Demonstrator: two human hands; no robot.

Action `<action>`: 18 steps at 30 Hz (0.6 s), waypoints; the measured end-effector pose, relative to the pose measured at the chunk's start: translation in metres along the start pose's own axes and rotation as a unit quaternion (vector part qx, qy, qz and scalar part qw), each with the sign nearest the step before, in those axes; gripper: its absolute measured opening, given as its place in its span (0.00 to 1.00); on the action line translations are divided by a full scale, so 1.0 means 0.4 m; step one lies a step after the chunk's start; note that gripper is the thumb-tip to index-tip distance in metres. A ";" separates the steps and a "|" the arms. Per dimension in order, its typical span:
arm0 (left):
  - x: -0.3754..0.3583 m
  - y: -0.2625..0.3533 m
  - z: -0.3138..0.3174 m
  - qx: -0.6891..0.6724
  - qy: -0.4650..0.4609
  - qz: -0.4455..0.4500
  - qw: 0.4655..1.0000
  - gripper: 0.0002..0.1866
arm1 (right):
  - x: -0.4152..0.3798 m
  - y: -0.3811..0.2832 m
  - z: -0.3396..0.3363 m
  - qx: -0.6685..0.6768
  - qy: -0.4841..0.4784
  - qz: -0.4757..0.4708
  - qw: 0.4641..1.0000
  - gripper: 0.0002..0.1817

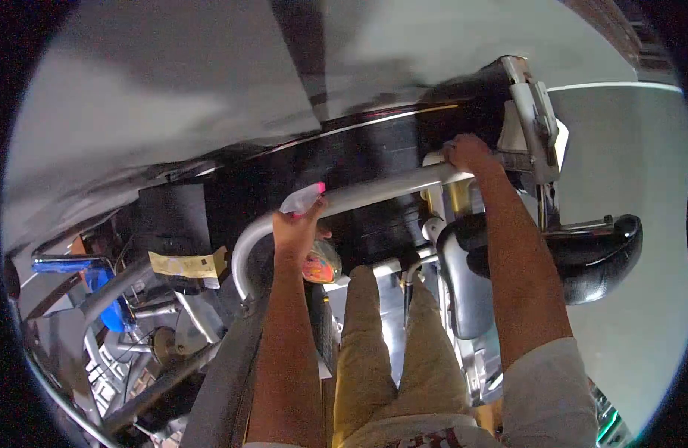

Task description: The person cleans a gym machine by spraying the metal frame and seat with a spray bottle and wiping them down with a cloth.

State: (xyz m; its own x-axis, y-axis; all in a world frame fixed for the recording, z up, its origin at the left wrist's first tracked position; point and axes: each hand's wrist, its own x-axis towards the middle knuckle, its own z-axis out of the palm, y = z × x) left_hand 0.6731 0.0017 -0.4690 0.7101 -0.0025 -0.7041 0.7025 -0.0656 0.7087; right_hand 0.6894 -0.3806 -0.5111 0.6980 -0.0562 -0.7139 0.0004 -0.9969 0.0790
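My left hand [295,233] is wrapped around the neck of a spray bottle [321,264]. The bottle has a white head with a pink nozzle and a clear body with an orange label. Behind it runs a thick grey metal tube [381,188] of an exercise machine, curving down at its left end. My right hand [469,153] is curled with its knuckles up, right at the tube's right end. A pale patch shows beside its fingers; what lies under the palm is hidden, and I cannot tell what it grips.
Black padded cushions [594,257] of the machine sit below and beside my right forearm. An upright grey post [536,127] rises behind them. To the left are a dark box with a yellowish label [186,265], a blue padded part [114,302] and several metal frames. A grey wall [627,172] stands at right.
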 end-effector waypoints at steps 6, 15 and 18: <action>-0.013 0.015 0.001 0.029 -0.026 -0.013 0.999 0.19 | -0.023 -0.251 -0.089 0.088 -0.042 -0.120 0.988 0.20; -0.010 0.012 0.006 0.009 -0.033 -0.007 0.999 0.19 | 0.048 0.066 0.105 -0.050 0.002 -0.043 0.998 0.12; -0.013 0.025 0.001 0.015 -0.021 -0.026 0.999 0.19 | -0.050 0.019 -0.006 -0.117 -0.006 0.018 0.993 0.13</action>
State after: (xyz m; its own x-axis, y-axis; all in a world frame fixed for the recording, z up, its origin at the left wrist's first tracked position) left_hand 0.6765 0.0005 -0.4582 0.6690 -0.0392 -0.7422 0.7368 -0.0963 0.6692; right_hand 0.6769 -0.3869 -0.4945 0.6916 -0.0932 -0.7162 0.1427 -0.9544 0.2621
